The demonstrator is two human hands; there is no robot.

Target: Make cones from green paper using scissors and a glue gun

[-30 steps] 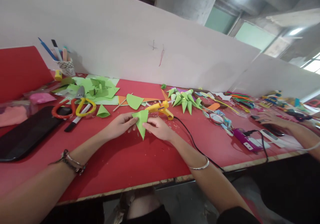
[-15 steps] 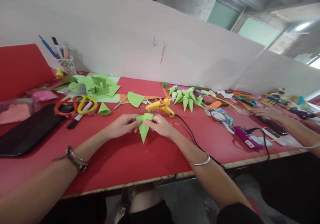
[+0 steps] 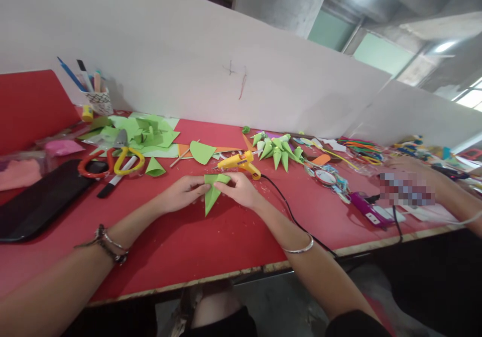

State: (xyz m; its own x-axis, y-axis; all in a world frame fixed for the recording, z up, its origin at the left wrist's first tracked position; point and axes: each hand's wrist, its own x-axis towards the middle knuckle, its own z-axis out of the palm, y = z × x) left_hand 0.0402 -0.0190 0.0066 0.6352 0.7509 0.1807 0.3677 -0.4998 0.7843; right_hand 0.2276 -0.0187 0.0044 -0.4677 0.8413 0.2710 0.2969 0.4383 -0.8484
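Note:
Between my two hands is a green paper cone (image 3: 211, 199), its point hanging down toward the table and slightly left. My left hand (image 3: 185, 192) pinches its left side, and my right hand (image 3: 240, 190) grips the right edge with the thumb in front. Just behind the right hand lies a yellow glue gun (image 3: 238, 161) with a black cord. A flat green paper piece (image 3: 202, 152) rests behind the left hand. To the left stands another small green cone (image 3: 154, 167). Several finished green cones (image 3: 276, 150) are clustered behind the glue gun.
Scissors (image 3: 113, 163) with red and yellow handles lie at left, near a black marker (image 3: 113, 181) and a dark tray-like object (image 3: 45, 201). Green paper scraps (image 3: 150, 131) are piled behind. A purple power strip (image 3: 371, 210) and another person's arm (image 3: 448, 186) are at right.
The paper's overlap has shifted and the cone looks narrower, its tip swinging left. Both my hands keep hold of it. The other person's hand at right has moved.

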